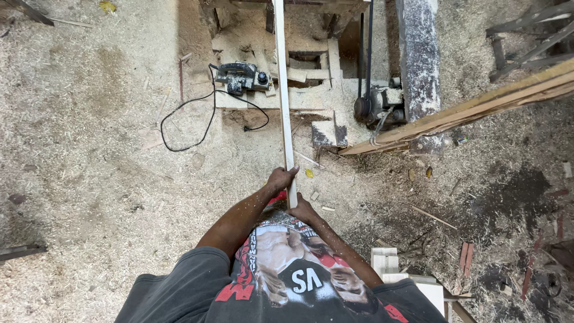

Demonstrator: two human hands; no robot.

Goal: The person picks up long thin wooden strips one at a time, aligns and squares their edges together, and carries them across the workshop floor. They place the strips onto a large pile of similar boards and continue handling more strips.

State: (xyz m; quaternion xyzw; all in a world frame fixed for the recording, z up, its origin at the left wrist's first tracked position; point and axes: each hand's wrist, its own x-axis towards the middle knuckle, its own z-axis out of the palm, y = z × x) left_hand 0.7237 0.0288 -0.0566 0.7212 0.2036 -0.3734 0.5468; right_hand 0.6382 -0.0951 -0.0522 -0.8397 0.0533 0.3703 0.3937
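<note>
A long pale wooden strip runs straight away from me, from my chest up to the frame's top edge. My left hand grips it near its near end, fingers wrapped over its left side. My right hand holds the very end of the strip just below, close to my body. The strip passes over a wooden bench structure covered in sawdust.
An electric hand planer with a black cord lies on the bench. A motor sits beside a grey post. Long planks lean at right. Pale wood blocks lie near my right side. Sawdust covers the floor.
</note>
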